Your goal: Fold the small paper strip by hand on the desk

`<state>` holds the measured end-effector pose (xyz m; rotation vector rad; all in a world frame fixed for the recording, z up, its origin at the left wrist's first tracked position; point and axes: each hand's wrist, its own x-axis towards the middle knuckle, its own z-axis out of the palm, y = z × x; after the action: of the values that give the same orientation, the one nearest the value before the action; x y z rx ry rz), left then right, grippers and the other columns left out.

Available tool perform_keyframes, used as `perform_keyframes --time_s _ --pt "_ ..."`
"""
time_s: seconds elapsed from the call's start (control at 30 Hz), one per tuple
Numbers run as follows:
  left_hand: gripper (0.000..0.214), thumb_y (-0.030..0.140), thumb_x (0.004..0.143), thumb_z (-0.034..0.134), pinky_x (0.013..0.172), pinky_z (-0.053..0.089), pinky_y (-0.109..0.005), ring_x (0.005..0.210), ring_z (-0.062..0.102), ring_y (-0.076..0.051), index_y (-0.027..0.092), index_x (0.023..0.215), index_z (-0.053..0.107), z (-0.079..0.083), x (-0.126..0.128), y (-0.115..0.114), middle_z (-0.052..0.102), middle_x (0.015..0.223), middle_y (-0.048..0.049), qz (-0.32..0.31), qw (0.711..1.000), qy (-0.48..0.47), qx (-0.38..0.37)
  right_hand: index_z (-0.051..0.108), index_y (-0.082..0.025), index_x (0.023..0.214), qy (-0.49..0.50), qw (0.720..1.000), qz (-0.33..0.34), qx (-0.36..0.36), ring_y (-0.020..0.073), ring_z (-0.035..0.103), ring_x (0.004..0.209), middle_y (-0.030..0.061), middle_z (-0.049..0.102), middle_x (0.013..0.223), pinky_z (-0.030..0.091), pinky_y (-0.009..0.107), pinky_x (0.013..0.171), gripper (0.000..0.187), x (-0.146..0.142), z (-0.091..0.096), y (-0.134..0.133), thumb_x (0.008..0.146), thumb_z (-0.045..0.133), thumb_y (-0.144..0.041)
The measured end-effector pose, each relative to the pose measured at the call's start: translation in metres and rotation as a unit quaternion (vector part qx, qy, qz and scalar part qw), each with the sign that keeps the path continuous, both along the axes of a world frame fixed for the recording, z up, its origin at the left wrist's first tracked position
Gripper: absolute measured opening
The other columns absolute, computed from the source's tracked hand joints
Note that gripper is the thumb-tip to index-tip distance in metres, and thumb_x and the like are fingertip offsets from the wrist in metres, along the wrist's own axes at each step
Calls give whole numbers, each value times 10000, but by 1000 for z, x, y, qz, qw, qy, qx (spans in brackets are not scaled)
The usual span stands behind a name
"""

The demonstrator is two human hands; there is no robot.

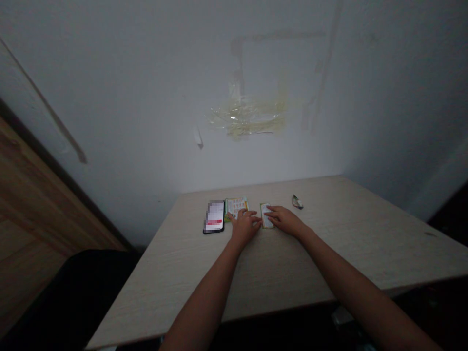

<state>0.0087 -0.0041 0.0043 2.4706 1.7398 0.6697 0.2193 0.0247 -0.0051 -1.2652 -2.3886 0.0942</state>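
My left hand [245, 226] rests with fingers spread over the lower edge of a printed green and white card or booklet [237, 204]. Its outer fingers reach right, to the left edge of a smaller white sheet with a green border [266, 222]. My right hand [285, 219] lies on that smaller sheet from the right, fingers stretched out and covering part of it. Both papers appear flat on the table. Just left of the printed card lies a phone [214, 217] with its screen lit; part of it is blurred out.
A small crumpled wrapper [297, 202] lies right of my right hand. The pale wooden table [190, 273] meets a grey wall [146, 97] with peeling clear tape [252, 119]. At lower left stands a dark rounded object [84, 287], beside wooden panelling [25, 195].
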Motion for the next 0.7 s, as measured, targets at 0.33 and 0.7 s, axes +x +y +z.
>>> perform_keyframes --time_s 0.33,0.7 --pt "217 464 891 565 1098 47 -749 1316 396 -315 421 1018 735 2 0 0 630 1309 40 2 1000 -5 -13 652 -231 1251 -10 1000 1 -3 243 509 1284 110 535 1411 378 403 1094 366 0 -1 1 952 468 -336" --pt "236 467 900 553 1123 60 -720 1316 396 -307 417 1046 731 6 0 -3 624 1320 44 4 1000 6 -18 654 -243 1248 -21 1000 7 5 252 510 1283 108 533 1414 385 410 1089 355 -1 0 0 944 478 -287"
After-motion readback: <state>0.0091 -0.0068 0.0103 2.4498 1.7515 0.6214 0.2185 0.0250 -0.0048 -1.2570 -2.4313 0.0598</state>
